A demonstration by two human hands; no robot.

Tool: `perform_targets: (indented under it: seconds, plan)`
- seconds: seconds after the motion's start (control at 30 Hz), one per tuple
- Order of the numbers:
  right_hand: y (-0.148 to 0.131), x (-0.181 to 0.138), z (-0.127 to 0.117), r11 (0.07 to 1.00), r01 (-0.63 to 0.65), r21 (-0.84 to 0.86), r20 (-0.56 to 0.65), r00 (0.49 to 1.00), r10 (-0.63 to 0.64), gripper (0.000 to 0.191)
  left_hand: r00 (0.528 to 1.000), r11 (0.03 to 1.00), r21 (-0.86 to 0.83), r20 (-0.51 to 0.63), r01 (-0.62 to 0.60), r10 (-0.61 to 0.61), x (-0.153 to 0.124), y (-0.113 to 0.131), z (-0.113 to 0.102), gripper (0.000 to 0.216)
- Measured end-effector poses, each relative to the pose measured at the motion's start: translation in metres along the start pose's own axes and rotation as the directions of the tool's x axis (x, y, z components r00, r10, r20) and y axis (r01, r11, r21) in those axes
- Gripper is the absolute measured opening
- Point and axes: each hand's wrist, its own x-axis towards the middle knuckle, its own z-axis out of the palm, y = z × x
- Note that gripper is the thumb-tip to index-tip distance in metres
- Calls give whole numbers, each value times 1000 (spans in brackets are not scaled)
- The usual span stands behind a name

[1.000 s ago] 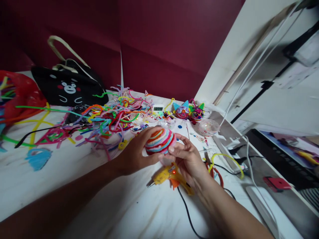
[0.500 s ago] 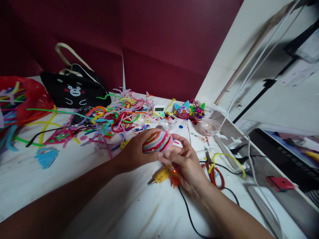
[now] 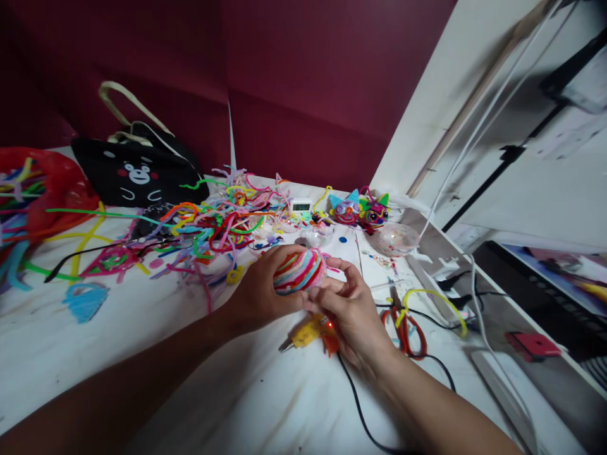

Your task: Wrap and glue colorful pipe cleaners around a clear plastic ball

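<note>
A ball wrapped in striped pipe cleaners [image 3: 298, 273], in red, pink, blue, yellow and white, is held above the table. My left hand [image 3: 265, 291] curls around its left side, thumb below and fingers over the top. At the ball's right end, my right hand [image 3: 353, 306] has thumb and fingers closed on the pink pipe cleaner [image 3: 324, 260] there; its tip is partly hidden by the fingers. Under my right hand lies a yellow glue gun [image 3: 308, 331] with a red light, nozzle pointing left. Orange-handled scissors [image 3: 405, 332] rest to the right.
A tangle of loose pipe cleaners [image 3: 222, 221] spreads across the back left, near a black bag [image 3: 137, 174] and a red plastic bag [image 3: 61, 189]. Two decorated heads [image 3: 346, 208], a small digital clock [image 3: 301, 206] and a clear bowl [image 3: 398, 240] stand behind. A black cord [image 3: 355, 398] crosses the front.
Both hands stay on the ball, which has turned slightly. My right fingers have shifted a little at its right end. The whole view has moved slightly.
</note>
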Motion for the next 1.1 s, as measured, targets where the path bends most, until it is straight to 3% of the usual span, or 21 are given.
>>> perform_targets:
  seconds: [0.33, 0.67, 1.1]
  plan:
    - [9, 7, 1, 998, 61, 24, 4, 998, -61, 56, 993, 1000, -4, -113, 16, -16, -5, -10, 15, 54]
    - [5, 3, -2, 1000, 13, 18, 39, 999, -14, 63, 964, 906, -333, 137, 261, -228, -2, -17, 9, 60]
    - [4, 4, -2, 999, -8, 32, 64, 998, 6, 70, 938, 803, -487, 216, 344, -270, 0, -22, 10, 60]
